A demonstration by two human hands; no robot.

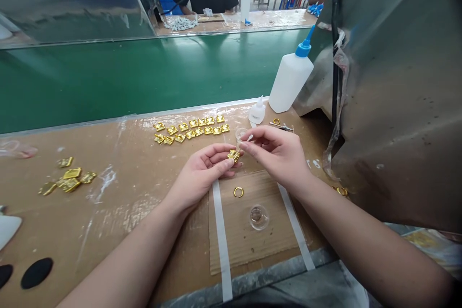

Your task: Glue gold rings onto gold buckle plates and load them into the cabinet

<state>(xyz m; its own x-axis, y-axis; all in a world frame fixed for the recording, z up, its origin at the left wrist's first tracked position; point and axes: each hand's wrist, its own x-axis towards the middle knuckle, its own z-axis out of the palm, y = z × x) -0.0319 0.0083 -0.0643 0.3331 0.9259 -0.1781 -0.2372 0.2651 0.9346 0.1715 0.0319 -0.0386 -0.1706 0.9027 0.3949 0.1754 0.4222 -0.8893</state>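
My left hand [209,166] pinches a small gold-coloured ornament [234,155] between thumb and fingers. Close by on the right, my right hand [276,151] grips a cotton swab [250,138], its lower end at the ornament. Just beyond the fingertips is a small clear cup [241,133], partly hidden. Below the hands, a gold open ring [238,192] lies on a cardboard piece [249,255] held by white tape strips. A round clear dish [259,217] with a little brownish content sits on the same cardboard.
Two rows of gold pieces [198,131] lie beyond the hands; a loose pile [70,183] is left. A small white bottle [256,111] and large blue-capped bottle [291,79] stand back right. A green conveyor belt [144,77] crosses behind. A metal panel [397,106] borders the right.
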